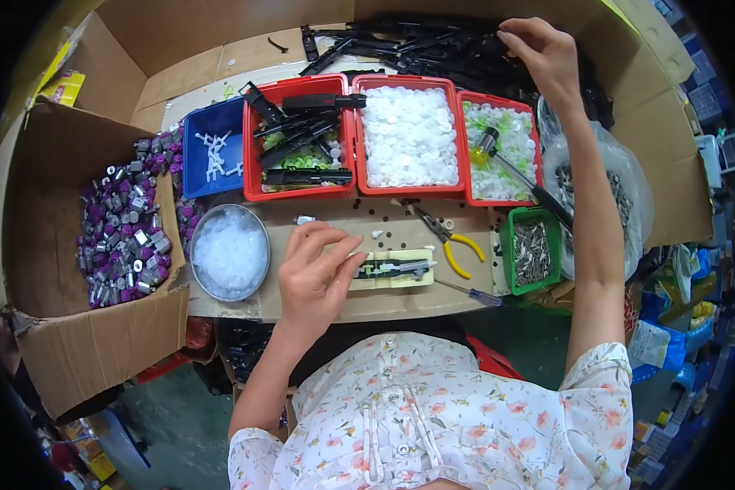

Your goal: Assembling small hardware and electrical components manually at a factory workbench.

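My left hand hovers at the left end of a cream fixture, its fingers curled and the thumb close to the index fingertip. Whatever is between those fingertips, if anything, is too small to make out. In the fixture lies a slim black plastic part. My right hand is stretched to the far right, over a pile of black plastic parts. Its thumb and fingertips are pinched together at the pile; I cannot tell what they hold.
Red bins hold black assemblies, white discs and pale green pieces with a hammer. Pliers, a screwdriver, a green screw basket, a metal bowl, a blue tray and a cardboard box surround the fixture.
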Demonstrator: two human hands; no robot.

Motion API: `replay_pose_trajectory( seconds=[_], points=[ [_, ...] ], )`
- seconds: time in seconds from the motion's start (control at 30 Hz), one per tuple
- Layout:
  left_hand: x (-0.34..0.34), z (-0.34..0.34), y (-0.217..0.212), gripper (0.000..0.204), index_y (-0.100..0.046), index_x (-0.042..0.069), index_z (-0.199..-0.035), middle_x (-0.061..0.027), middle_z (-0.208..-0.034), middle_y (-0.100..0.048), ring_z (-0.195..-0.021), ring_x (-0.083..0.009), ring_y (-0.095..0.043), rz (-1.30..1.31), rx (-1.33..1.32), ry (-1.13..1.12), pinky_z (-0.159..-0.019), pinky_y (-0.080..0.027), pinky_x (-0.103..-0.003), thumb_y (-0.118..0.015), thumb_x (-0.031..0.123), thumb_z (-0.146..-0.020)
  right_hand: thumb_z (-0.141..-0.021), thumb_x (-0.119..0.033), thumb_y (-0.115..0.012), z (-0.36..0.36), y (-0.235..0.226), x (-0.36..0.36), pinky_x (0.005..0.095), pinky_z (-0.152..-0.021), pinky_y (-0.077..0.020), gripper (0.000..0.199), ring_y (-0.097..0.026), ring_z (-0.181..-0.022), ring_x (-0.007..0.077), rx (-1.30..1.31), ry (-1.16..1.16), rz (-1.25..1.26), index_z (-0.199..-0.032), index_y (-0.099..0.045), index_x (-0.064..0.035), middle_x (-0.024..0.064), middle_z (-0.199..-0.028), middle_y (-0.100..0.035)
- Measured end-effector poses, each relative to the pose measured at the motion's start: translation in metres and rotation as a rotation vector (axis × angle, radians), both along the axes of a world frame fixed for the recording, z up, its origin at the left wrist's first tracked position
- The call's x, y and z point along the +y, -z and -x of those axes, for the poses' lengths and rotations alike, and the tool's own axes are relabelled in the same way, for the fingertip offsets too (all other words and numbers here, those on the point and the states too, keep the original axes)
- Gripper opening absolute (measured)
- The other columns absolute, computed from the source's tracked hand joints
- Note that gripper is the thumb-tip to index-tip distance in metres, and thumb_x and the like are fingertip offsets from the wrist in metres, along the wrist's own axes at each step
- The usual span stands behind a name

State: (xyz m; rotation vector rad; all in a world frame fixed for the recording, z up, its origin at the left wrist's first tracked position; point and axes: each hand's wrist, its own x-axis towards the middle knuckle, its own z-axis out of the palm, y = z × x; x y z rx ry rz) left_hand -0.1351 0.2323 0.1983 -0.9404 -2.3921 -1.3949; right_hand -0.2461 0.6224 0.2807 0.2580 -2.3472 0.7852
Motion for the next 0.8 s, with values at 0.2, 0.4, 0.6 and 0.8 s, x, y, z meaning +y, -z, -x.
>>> replay_pose_trajectory(
  seconds=[0.2, 0.4, 0.6, 0.8],
  points=[
    [0.019, 0.007, -0.023, 0.044, -0.069, 0.002, -0.116, -0.0139, -0.104, -0.065, -0.095, -0.0278, -0.061, -0.089, -0.029, -0.058, -0.079, -0.050, -0.036, -0.080, 0.004, -0.074, -0.086, -0.005, -0.071, -0.081, -0.011, -0.089, 0.0201, -0.066, -0.0518, 0.014, -0.063, -0.071, 0.0071, -0.231, -0.187, 0.414, -0.099, -0.071, 0.0013, 0.0040, -0.084, -0.068],
    [0.039, -0.006, -0.035, 0.058, -0.063, 0.003, -0.126, -0.0130, -0.095, -0.068, -0.081, -0.0254, -0.066, -0.087, -0.054, 0.013, -0.071, -0.053, -0.035, -0.083, 0.010, -0.072, -0.080, 0.002, -0.072, -0.127, -0.002, -0.168, 0.0191, -0.068, -0.0499, 0.013, -0.062, -0.079, 0.0073, -0.462, -0.359, 0.554, -0.092, -0.067, 0.0044, 0.0041, -0.088, -0.065],
    [0.033, -0.019, -0.018, 0.043, -0.063, -0.002, -0.123, -0.0089, -0.099, -0.066, -0.084, -0.0143, -0.065, -0.468, -0.493, 0.057, -0.073, -0.054, -0.028, -0.074, 0.002, -0.082, -0.078, -0.003, -0.076, -0.143, 0.015, -0.180, 0.0268, -0.077, -0.0526, 0.027, -0.064, -0.088, 0.0161, -0.393, -0.477, 0.483, -0.103, -0.068, 0.0039, 0.0093, -0.097, -0.066],
    [0.015, -0.026, -0.004, 0.040, -0.061, -0.003, -0.124, -0.0085, -0.122, -0.054, -0.110, -0.0142, -0.056, -0.820, -0.828, 0.223, -0.093, -0.049, -0.029, -0.071, 0.000, -0.086, -0.077, -0.005, -0.077, -0.163, 0.036, -0.184, 0.0326, -0.080, -0.0525, 0.032, -0.066, -0.091, 0.0228, -0.497, -0.400, 0.303, -0.105, -0.067, 0.0041, 0.0138, -0.098, -0.066]
  ],
)
